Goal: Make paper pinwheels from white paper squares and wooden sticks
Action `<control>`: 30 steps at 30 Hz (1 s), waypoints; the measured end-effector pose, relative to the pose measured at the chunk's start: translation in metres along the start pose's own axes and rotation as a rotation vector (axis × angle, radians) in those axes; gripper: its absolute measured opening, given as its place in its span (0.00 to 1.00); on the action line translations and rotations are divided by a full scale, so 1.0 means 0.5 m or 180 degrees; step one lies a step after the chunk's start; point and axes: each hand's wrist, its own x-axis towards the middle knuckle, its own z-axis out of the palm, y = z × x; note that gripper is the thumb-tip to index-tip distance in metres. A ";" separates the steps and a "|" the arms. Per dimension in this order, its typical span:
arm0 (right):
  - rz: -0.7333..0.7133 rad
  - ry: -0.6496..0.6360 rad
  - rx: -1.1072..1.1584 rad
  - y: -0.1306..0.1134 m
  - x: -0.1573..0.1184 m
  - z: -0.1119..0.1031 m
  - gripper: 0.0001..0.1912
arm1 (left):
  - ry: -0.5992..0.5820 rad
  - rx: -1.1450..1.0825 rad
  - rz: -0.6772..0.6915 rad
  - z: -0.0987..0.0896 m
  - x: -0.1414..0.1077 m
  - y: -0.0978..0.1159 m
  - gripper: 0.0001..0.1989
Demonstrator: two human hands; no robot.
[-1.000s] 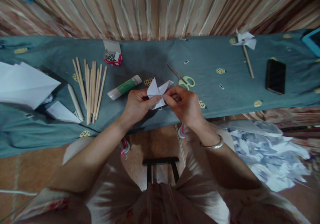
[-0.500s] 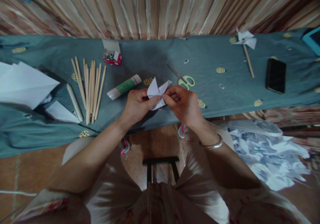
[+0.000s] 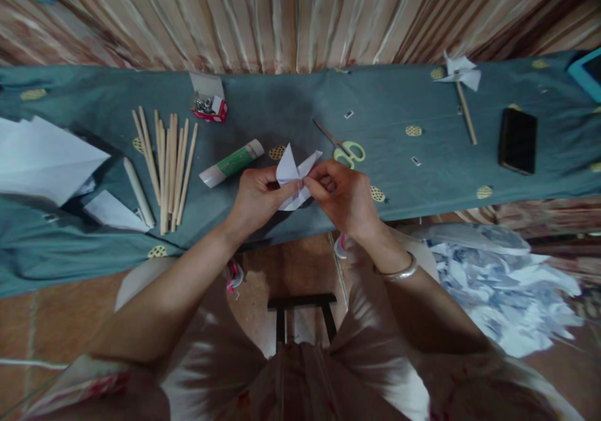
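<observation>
A white paper pinwheel with folded, pointed blades is held between both hands above the table's near edge. My left hand grips it from the left, thumb pressed near its centre. From the right, the thumb and index finger of my right hand pinch the paper close to the same centre; whatever else may be between those fingertips is hidden. Just beyond my right hand lie scissors with pale green handles. A green and clear cylindrical tube rests beyond my left hand.
Several wooden sticks lie left of a red box of metal pins. White paper covers the far left. A finished pinwheel on a stick and a phone lie right. Paper scraps fill a bag below.
Both hands keep their hold on the pinwheel with almost no movement. The paper's lower blade shows slightly more below the fingers. The view has shifted very slightly.
</observation>
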 end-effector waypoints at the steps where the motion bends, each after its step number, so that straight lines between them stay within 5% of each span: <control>1: -0.0006 0.0007 -0.0003 0.000 0.000 0.000 0.03 | 0.0016 -0.0034 -0.0005 0.001 0.000 0.000 0.12; 12: -0.0033 0.0282 0.0236 -0.003 -0.002 -0.012 0.10 | 0.0392 -0.0739 -0.0400 0.001 0.014 0.012 0.05; 18: 0.0398 0.0599 0.0668 0.018 0.010 -0.013 0.19 | 0.0410 -0.1093 -0.0576 -0.003 0.018 0.012 0.06; 20: 0.0554 0.0459 0.1168 0.024 0.017 -0.006 0.24 | 0.0368 -0.1169 -0.0623 -0.002 0.016 0.012 0.07; 25: 0.1085 -0.0540 0.2378 0.022 0.028 0.019 0.16 | 0.0242 -0.0953 -0.0651 0.005 0.007 0.015 0.12; 30: 0.1245 -0.0432 0.2530 0.021 0.029 0.034 0.16 | 0.0202 -0.0842 -0.0546 0.008 0.005 0.013 0.12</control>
